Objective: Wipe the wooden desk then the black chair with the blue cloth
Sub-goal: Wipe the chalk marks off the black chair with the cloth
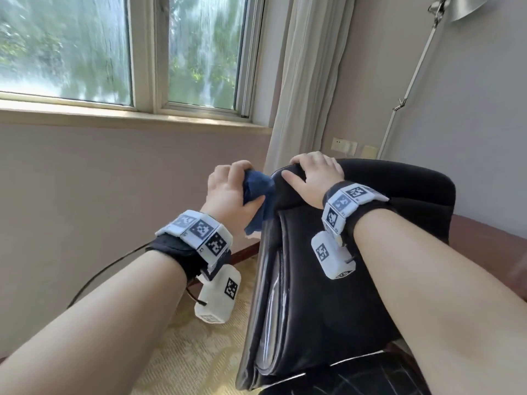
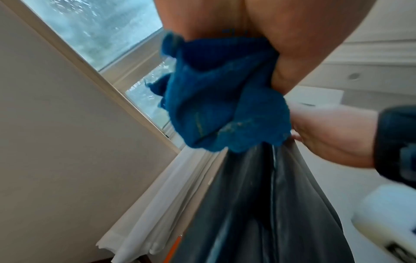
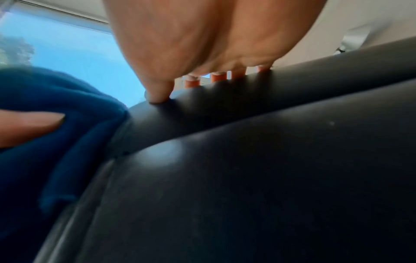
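Note:
The black chair stands in front of me with its glossy backrest facing up at me. My left hand grips the bunched blue cloth and presses it against the left upper edge of the backrest. In the left wrist view the blue cloth hangs from my fist onto the chair's black edge. My right hand grips the top of the backrest, fingers curled over the far side and thumb on the near side. The right wrist view shows those fingers hooked over the chair top, with the cloth at the left.
A window and a pale curtain are behind the chair. A floor lamp pole rises at the right. The wooden desk edge shows behind the chair on the right. Patterned carpet lies below on the left.

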Demonstrator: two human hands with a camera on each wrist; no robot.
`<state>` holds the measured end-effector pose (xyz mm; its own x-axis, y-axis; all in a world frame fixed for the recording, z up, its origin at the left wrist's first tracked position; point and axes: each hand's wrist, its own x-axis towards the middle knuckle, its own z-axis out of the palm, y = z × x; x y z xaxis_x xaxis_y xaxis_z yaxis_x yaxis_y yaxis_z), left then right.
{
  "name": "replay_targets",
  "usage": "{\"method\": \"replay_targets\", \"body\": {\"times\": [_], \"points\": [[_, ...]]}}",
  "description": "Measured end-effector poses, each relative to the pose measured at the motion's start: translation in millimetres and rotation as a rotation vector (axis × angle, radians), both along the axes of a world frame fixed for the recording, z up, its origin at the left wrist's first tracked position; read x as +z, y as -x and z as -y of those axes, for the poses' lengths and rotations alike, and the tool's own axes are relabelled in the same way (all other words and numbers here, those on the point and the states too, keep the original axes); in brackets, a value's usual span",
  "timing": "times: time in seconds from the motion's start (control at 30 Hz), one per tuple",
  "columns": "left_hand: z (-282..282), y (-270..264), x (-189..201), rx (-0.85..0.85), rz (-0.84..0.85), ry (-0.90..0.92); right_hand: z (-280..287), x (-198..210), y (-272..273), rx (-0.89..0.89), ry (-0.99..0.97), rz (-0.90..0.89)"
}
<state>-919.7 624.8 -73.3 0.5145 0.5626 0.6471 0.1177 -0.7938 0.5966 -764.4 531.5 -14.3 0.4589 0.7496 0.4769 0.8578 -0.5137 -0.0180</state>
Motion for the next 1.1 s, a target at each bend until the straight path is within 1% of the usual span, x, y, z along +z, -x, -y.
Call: {"method": "replay_targets", "body": {"times": [0.13, 0.2, 0.3, 0.4, 0.47, 0.5, 0.57, 0.7, 0.73, 0.77, 0.83, 0.93, 1.03, 1.1], "points": [[10, -29, -24, -0.238, 0.091, 0.007, -3, -9, -14, 0.045, -0.036, 0.011], [13, -38, -31, -0.299, 0.130, 0.012, -4, -11, -18, 0.046, -0.036, -0.011], [14, -40, -31, -0.311, 0.096, 0.030, -6, -13, -21, 0.032, -0.027, -0.025], [12, -42, -31, -0.271, 0.038, -0.001, -7, -13, -25, 0.014, -0.041, -0.026], [15, -45, -36, -0.251, -0.003, 0.010, -7, -14, -28, -0.007, -0.047, -0.023], [16, -46, -39, -0.257, -0.002, 0.036, -6, -15, -29, -0.018, -0.051, -0.019], [19, -50, -42, -0.292, 0.052, 0.092, -6, -15, -32, -0.032, -0.059, -0.017], [22, -60, -33, -0.335, 0.084, 0.308, -7, -17, -37, -0.053, -0.052, -0.019], [23, -63, -32, -0.331, 0.113, 0.329, -7, -17, -38, -0.055, -0.052, -0.017], [23, -67, -33, -0.311, 0.149, 0.318, -8, -18, -40, -0.053, -0.056, -0.014], [24, -75, -37, -0.256, 0.207, 0.239, -9, -19, -41, -0.048, -0.071, -0.007], [25, -85, -49, -0.191, 0.206, 0.169, -8, -23, -44, -0.041, -0.084, -0.002], [26, -91, -62, -0.179, 0.223, 0.017, -8, -27, -46, -0.047, -0.080, 0.010], [25, -94, -66, -0.178, 0.214, -0.010, -7, -27, -48, -0.048, -0.068, 0.012]]}}
